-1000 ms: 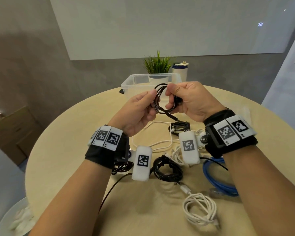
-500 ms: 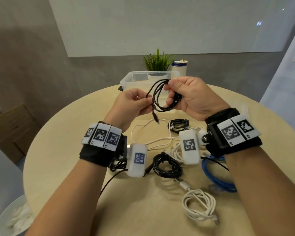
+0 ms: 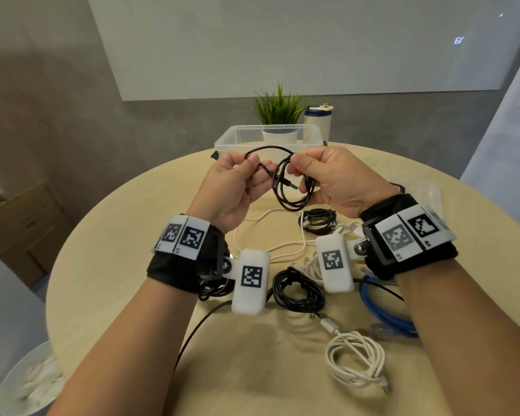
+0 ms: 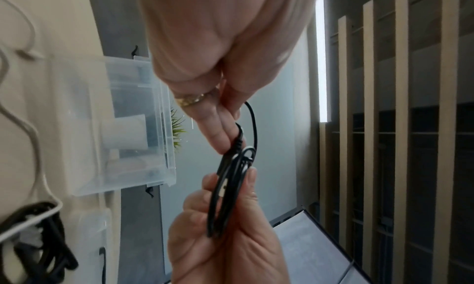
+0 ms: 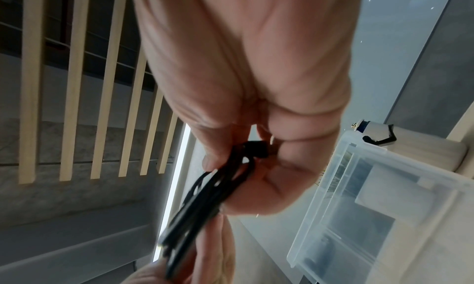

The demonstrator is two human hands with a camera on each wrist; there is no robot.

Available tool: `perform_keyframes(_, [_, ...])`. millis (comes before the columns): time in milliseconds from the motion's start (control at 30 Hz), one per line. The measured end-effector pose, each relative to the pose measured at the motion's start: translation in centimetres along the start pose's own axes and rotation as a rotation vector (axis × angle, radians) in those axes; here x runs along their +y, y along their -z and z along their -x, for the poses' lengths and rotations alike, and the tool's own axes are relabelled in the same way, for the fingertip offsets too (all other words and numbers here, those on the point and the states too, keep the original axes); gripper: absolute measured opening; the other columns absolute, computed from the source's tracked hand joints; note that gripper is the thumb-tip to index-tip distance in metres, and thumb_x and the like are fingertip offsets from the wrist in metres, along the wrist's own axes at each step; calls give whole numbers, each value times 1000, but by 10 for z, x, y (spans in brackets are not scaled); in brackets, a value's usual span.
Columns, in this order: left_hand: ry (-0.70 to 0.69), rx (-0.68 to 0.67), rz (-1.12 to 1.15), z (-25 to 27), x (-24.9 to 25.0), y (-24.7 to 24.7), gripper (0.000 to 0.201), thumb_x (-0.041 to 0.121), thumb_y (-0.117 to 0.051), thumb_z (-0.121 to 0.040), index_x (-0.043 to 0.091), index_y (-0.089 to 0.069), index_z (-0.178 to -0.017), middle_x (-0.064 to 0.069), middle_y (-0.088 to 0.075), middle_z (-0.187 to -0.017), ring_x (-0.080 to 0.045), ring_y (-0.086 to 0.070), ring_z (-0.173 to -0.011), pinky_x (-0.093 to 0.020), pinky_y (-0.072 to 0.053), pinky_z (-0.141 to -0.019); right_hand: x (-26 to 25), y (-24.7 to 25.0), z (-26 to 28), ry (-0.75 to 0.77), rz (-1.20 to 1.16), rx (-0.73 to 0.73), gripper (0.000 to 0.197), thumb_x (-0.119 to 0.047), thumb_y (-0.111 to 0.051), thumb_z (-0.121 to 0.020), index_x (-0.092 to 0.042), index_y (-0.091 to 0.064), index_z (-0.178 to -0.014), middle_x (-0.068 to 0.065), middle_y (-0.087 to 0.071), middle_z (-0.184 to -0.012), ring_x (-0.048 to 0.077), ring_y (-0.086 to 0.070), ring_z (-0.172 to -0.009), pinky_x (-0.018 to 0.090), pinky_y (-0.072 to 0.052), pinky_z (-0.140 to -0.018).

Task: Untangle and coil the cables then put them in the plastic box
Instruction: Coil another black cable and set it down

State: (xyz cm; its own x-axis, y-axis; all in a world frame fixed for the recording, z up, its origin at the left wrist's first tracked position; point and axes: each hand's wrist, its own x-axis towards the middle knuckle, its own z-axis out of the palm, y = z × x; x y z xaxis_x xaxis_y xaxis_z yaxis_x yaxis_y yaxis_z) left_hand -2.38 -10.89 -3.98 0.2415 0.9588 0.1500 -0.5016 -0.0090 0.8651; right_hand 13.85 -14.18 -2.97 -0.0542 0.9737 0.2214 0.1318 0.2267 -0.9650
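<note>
Both hands are raised above the middle of the round table point(image 3: 108, 265), in front of the clear plastic box point(image 3: 222, 142) that stands near the far edge. The right hand point(image 3: 336, 181) pinches the top of a coiled black cable point(image 3: 285, 202), whose loops hang below its fingers. The left hand point(image 3: 231, 187) pinches that cable's loose end beside the coil. Under the wrists lie a black bundle point(image 3: 297, 292), a white coil point(image 3: 354, 361), a blue cable point(image 3: 385, 313) and a loose white cable point(image 3: 252, 223). A potted plant point(image 3: 278, 111) stands behind the box, before a grey wall.
</note>
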Motion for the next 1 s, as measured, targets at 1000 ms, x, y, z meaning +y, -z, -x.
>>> perform_keyframes(1000, [207, -200, -432, 10, -7, -5, 35, 35, -42, -100, 17, -52, -72, 3, -58, -75, -12, -58, -73, -23, -45, -60, 0, 6, 5, 38, -244, -39, 22, -16, -49, -99, -3, -63, -88, 2, -58, -62, 14, -58, -61, 23, -48, -54])
